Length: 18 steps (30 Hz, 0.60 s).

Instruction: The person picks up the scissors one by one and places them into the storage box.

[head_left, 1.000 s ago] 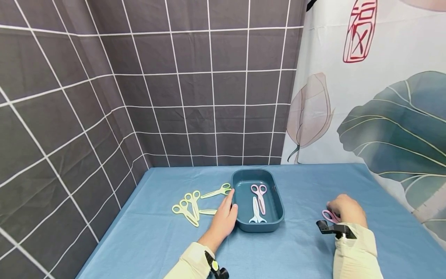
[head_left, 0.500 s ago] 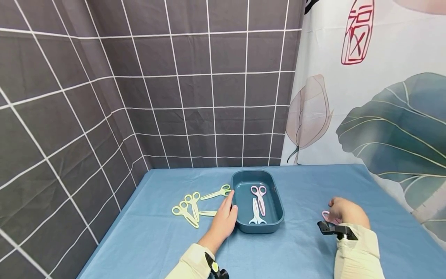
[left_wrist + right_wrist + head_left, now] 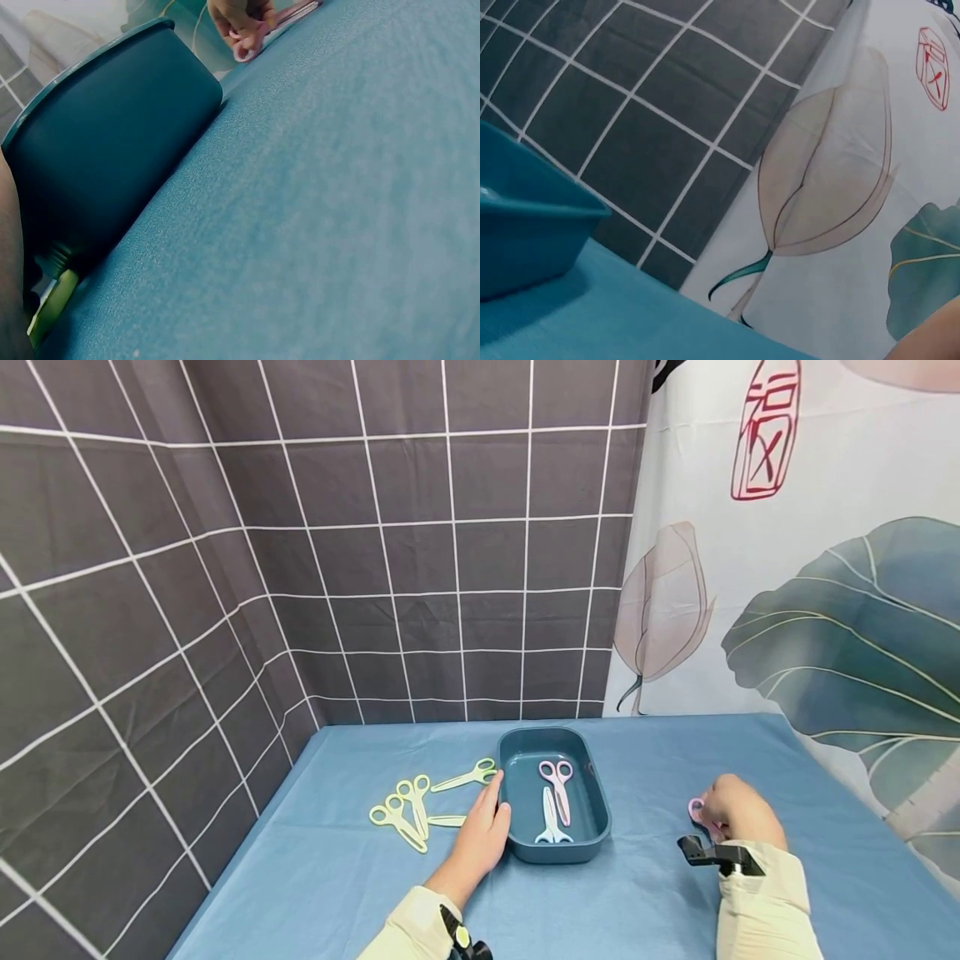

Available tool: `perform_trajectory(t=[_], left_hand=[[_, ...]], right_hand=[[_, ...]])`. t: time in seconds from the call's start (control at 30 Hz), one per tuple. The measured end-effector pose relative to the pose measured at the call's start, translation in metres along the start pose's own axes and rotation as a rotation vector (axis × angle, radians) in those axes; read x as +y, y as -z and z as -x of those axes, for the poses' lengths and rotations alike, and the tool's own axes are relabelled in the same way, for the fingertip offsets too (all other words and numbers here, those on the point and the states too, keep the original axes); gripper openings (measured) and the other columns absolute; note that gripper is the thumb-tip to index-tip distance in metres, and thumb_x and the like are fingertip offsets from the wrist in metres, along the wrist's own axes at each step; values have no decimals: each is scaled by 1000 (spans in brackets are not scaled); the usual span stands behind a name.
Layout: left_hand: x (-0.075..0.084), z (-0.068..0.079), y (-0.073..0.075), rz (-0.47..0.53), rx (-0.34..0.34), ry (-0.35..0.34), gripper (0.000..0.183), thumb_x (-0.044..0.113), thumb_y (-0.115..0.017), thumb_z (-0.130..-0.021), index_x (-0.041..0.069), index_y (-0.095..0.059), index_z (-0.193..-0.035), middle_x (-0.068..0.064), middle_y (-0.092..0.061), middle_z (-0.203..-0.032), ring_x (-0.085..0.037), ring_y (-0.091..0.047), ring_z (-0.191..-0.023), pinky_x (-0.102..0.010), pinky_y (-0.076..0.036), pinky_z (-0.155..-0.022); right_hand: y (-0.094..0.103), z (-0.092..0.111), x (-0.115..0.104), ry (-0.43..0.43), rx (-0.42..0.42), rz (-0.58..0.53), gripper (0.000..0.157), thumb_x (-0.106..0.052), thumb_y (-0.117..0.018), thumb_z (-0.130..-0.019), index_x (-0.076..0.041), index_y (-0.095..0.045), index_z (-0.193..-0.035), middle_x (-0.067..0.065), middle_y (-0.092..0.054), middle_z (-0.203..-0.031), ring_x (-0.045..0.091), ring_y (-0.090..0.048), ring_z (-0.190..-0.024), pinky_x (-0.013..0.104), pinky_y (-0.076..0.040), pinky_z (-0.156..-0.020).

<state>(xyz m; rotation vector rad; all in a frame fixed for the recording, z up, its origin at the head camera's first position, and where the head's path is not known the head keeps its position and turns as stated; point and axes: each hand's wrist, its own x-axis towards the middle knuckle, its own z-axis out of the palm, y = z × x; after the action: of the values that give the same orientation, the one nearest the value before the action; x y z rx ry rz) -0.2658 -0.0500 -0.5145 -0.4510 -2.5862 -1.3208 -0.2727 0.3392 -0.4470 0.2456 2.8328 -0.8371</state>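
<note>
My left hand [image 3: 483, 831] lies along the left side of a dark teal bin [image 3: 558, 853], fingers straight against its wall. Inside the bin are pink scissors [image 3: 560, 793] and white-and-light-blue scissors [image 3: 551, 817]. To the right of the bin, my right hand [image 3: 744, 814] pinches another pair of pink scissors [image 3: 697, 812] by the handles, low over the cloth. In the left wrist view, the blades of these pink scissors [image 3: 296, 11] point right, away from the bin. My fingers partly hide them in the head view.
Several yellow-green scissors [image 3: 412, 797] lie left of the bin, one pair partly behind my left hand. A blue cloth [image 3: 637, 902] covers the table. Behind stand a grey gridded curtain [image 3: 420, 560] and a white printed curtain [image 3: 675, 677].
My right hand has shifted slightly and now pinches the pink scissors, whose handle loops have turned and risen a little. My left hand and the bin stay put.
</note>
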Motion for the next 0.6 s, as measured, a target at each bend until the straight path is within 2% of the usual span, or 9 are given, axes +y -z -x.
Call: perform_trajectory(t=[0.07,0.17,0.27,0.47,0.6], left_hand=[[0,0,0,1,1,-3,54,19,-41,-107,9,-31,-159,-16,-38,-158,-34,-39,-144,-56,-34,-115],[-1,0,-1,-2,4,-6,54,19,-41,-107,9,-32,-159,-16,-39,-158,-34,-40,-143,-56,-34,-114],[-2,0,0,0,5,-6,54,19,-42,-107,10,-32,-159,-16,-39,-158,-34,-40,-143,-56,-34,-114],[-1,-1,0,-1,8,-7,54,19,-42,-107,10,-32,-159,-16,-40,-157,-34,-40,-143,-55,-34,-114],[-1,-1,0,-3,5,-6,54,18,-42,-107,9,-32,-159,-17,-40,-157,-35,-40,-143,-56,-35,-114]], right_hand=[[0,-3,-1,8,12,-86,9,0,-66,-83,8,-63,-85,11,-59,-73,21,-57,-61,32,-49,-57],[2,-7,-4,32,46,-253,26,-6,-70,-89,15,-59,-100,13,-59,-78,18,-58,-64,30,-53,-58],[4,-9,-10,56,79,-384,37,-7,-72,-91,17,-54,-113,12,-59,-81,16,-59,-65,29,-55,-58],[2,-10,-24,139,102,-529,50,-7,-72,-93,13,-49,-133,9,-63,-86,13,-65,-68,30,-60,-66],[-1,-9,-35,197,109,-633,52,-7,-70,-95,14,-46,-136,4,-66,-84,9,-67,-69,30,-61,-69]])
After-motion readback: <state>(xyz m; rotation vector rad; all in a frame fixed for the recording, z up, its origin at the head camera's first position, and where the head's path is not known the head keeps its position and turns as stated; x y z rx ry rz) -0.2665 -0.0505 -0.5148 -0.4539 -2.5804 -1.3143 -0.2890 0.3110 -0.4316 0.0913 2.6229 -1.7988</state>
